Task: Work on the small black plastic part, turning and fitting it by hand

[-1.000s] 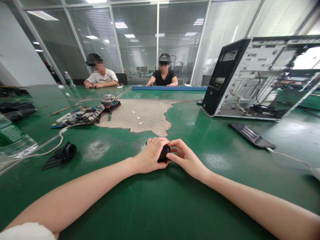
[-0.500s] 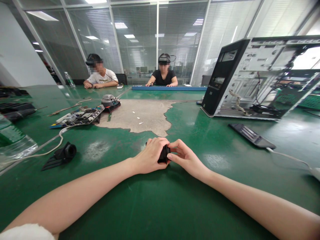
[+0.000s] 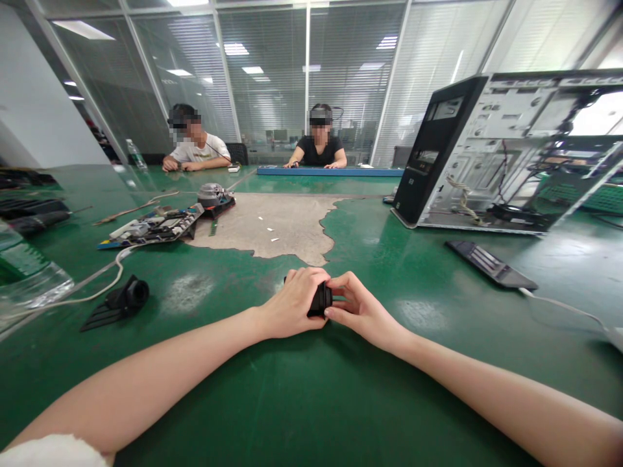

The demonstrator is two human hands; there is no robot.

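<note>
A small black blocky part (image 3: 318, 301) with a ridged right end is low over the green table (image 3: 272, 408); its kind I cannot make out. My left hand (image 3: 294, 301) is wrapped over it from the left, hiding most of it. From the right, my right hand (image 3: 360, 305) has its thumb and fingertips on the ridged end, with a gap between thumb and fingers. To the left lies a black plastic piece with a round ring and a slatted flat end (image 3: 119, 301).
A circuit board (image 3: 156, 227) and a motor-like part (image 3: 214, 196) lie left of a bare patch (image 3: 287, 220). An open computer case (image 3: 438, 155) stands right, behind a black slotted device (image 3: 489, 264). A plastic bottle (image 3: 29, 272) is at left. Two people (image 3: 199, 149) sit across the table.
My right thumb has slid slightly down along the end of the black part. My left hand and the part have stayed in place.
</note>
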